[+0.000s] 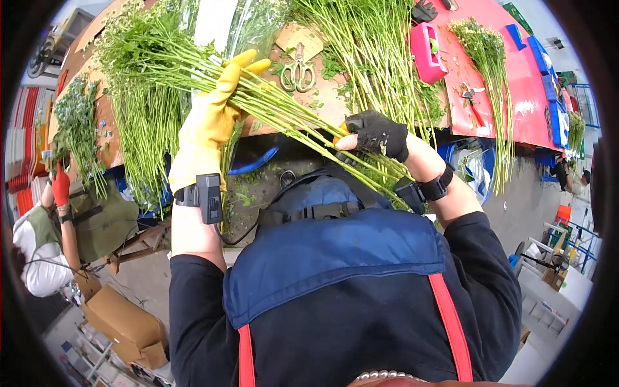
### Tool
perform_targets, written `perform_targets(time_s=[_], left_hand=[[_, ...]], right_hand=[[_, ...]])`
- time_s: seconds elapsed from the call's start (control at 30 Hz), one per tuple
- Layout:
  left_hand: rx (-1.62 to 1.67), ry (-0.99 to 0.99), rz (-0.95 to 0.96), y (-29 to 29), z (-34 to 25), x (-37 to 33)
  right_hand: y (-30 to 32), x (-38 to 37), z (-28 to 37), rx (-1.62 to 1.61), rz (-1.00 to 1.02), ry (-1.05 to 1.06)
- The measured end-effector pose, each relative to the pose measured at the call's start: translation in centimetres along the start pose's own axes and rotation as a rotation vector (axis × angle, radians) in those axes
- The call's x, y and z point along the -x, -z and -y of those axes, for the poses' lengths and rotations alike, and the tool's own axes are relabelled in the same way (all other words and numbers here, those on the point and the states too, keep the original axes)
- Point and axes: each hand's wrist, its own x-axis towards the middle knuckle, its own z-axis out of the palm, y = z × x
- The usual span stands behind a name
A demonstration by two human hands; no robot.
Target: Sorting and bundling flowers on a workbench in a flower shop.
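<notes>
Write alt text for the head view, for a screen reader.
A person's yellow-gloved left hand and black-gloved right hand hold a slanting bunch of long green stems at the near edge of a worktable. More stems, scissors and a pink tape dispenser are on it; a co-worker's red-gloved hand shows at far left.

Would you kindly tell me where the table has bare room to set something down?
The red tabletop looks bare between the slim flower bunch and the blue bins. The brown tabletop is crowded with stem bunches and scissors, with the held stems above.
</notes>
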Motion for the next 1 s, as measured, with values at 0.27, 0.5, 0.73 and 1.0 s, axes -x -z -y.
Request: perform_targets(time_s=[0.27,0.5,0.73,1.0], left_hand=[[0.099,-0.077,-0.135,-3.0,1.1,0.5],[0.206,-0.037,-0.228,-3.8,2.6,0.7],[0.24,-0.03,-0.291,-4.8,3.2,0.4],[0.185,-0.014,-0.272,-3.6,3.4,1.5]], right_hand=[[3.5,-2.5,-1.8,0.357,0.003,0.095],[13.9,-10.2,-6.4,0.734,-0.774,0.124],[16.4,-13.7,-8.4,1.09,-0.828,-0.052],[13.8,-5.1,-4.1,0.406,-1.029,0.39]])
